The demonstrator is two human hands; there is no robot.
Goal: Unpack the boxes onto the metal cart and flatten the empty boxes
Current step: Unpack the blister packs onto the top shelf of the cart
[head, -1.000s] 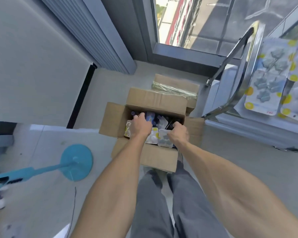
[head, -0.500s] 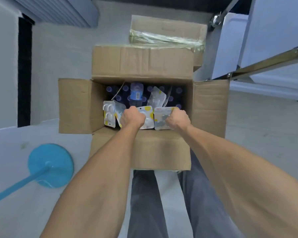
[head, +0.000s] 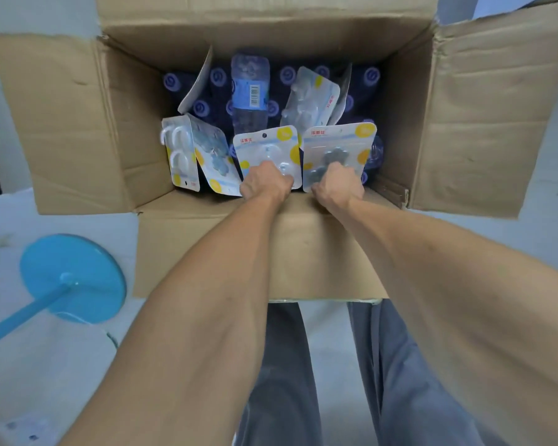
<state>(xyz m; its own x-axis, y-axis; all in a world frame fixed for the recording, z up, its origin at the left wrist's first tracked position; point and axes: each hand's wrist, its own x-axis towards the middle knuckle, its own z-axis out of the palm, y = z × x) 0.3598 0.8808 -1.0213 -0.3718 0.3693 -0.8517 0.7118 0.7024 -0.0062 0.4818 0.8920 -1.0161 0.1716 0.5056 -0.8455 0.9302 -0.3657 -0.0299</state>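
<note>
Open cardboard box (head: 303,252): left hand (head: 264,185) grips clear-hook blister pack (head: 266,149); right hand (head: 339,185) grips grey-hook blister pack (head: 335,146).

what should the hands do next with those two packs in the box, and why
Probably lift both packs straight up and out. The left hand already grips the clear hook pack and the right hand the grey hook pack, both standing at the open box's near wall.
</note>
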